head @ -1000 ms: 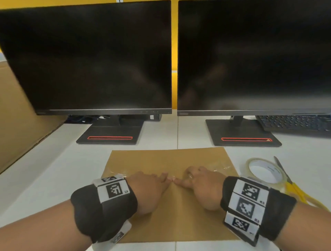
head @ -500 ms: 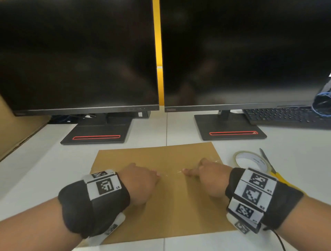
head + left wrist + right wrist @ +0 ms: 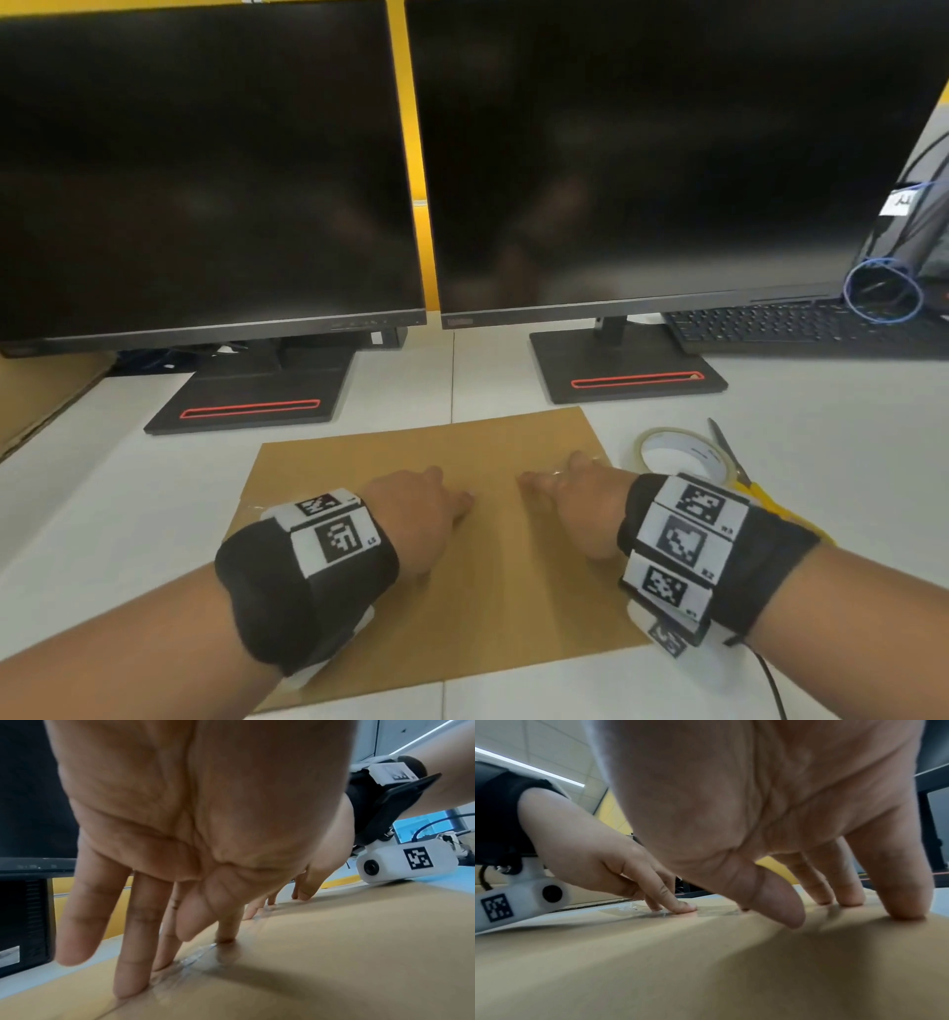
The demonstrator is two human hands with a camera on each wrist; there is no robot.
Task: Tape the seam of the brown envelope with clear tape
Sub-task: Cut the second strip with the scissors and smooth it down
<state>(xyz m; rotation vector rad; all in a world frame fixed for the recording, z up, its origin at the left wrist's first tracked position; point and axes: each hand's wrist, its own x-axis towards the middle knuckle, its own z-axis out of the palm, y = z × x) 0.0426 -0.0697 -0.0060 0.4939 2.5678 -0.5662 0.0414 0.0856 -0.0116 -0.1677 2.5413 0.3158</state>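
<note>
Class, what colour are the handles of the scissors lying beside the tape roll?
Yellow scissor handles, seen best in the head view.

From my left wrist camera, the left hand spreads straight fingers down onto clear tape on the brown envelope. At two o'clock, the right hand also touches the tape line.

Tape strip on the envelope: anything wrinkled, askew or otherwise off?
Yes. The clear tape looks crinkled where the left hand presses it onto the brown envelope. The right hand presses further along.
</note>
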